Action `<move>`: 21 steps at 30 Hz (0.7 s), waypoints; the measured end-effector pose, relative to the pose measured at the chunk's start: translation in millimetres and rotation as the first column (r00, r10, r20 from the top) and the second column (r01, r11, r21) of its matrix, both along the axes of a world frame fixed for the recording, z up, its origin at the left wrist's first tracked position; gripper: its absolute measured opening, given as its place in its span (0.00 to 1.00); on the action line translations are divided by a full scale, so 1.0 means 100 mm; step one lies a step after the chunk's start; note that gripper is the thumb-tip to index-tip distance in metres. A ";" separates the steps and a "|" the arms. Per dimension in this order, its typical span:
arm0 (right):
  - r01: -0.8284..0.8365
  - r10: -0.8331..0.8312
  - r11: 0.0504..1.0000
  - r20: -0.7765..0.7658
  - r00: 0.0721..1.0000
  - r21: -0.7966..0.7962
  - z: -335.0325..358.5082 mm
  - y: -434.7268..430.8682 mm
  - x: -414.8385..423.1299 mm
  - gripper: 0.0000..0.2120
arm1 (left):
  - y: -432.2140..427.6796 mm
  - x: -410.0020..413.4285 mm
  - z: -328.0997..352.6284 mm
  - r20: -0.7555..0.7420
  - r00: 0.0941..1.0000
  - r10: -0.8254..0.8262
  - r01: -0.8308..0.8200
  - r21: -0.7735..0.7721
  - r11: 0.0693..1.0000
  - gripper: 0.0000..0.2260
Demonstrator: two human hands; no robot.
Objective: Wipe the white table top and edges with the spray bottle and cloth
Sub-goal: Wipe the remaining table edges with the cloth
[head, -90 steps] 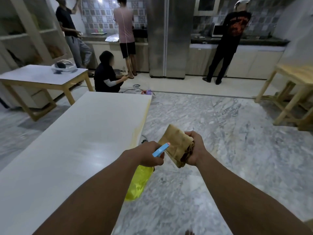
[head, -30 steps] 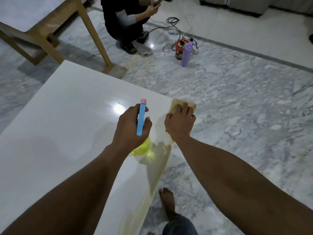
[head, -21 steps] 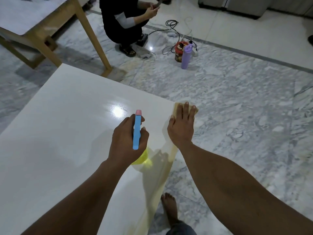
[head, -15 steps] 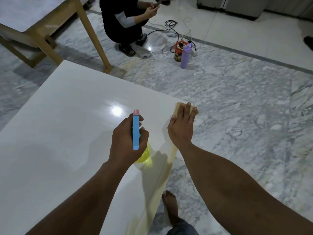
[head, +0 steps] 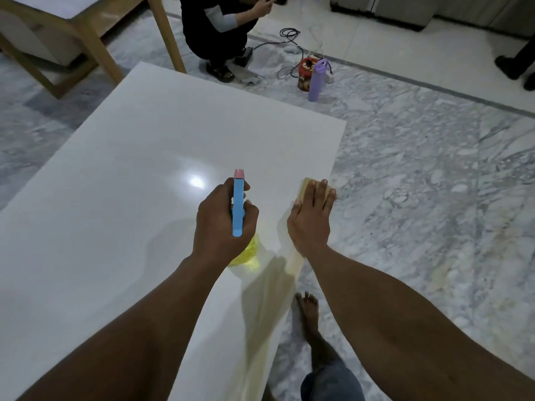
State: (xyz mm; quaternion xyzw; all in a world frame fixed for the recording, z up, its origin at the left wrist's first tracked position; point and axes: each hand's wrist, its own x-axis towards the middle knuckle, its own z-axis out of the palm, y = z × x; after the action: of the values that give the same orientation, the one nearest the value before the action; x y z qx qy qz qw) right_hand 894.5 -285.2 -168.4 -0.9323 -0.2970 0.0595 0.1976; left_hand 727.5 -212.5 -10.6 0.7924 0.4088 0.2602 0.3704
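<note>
The fingers (head: 320,195) of the right hand (head: 311,219) lie flat and close together on top of a tan cloth (head: 307,188). They press the cloth down at the right edge of the white table top (head: 130,198). Only the far end of the cloth peeks out past the fingertips; the rest is hidden under the hand.

The left hand (head: 221,224) is curled tight around a spray bottle (head: 238,206). The bottle has a blue top with a small pink tip, and the tip points away from the person. Its yellow body (head: 246,254) shows below the hand, just above the table top or touching it; I cannot tell which. The bottle is just to the left of the hand with the cloth, and the two hands do not touch.

The table top is shiny, with a bright spot of light (head: 197,180) in front of the bottle. The right edge of the table looks pale yellow wood (head: 272,314).

The person's bare foot (head: 308,311) stands on the grey marble floor (head: 419,198), right beside the table.

Farther away, another person (head: 220,27) squats on the floor. Near them are black cables (head: 285,39), a red can (head: 305,73) and a purple bottle (head: 317,79) standing side by side. A wooden table (head: 86,33) stands at the top left.
</note>
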 end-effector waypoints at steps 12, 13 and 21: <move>0.019 -0.014 0.992 0.042 0.999 -0.121 -0.06 -0.64 -1.39 0.29 | -0.59 -1.13 0.01 -0.002 0.999 0.048 -0.048 -0.023 0.999 0.11; 0.026 -0.020 0.992 0.049 0.999 -0.127 -0.06 -0.68 -1.47 0.29 | -0.63 -1.20 0.01 -0.007 0.998 0.061 -0.061 -0.019 0.998 0.11; -0.031 0.031 0.995 0.002 1.000 -0.095 -0.03 -1.19 -2.32 0.29 | -1.11 -1.71 0.00 -0.025 0.989 0.146 -0.144 0.043 0.989 0.10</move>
State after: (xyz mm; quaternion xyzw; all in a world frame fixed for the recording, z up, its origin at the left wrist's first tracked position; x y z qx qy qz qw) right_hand 662.5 -403.9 -171.2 -0.9361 -0.3085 0.0752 0.1515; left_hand 556.0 -323.2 -10.3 0.7716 0.4652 0.2835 0.3285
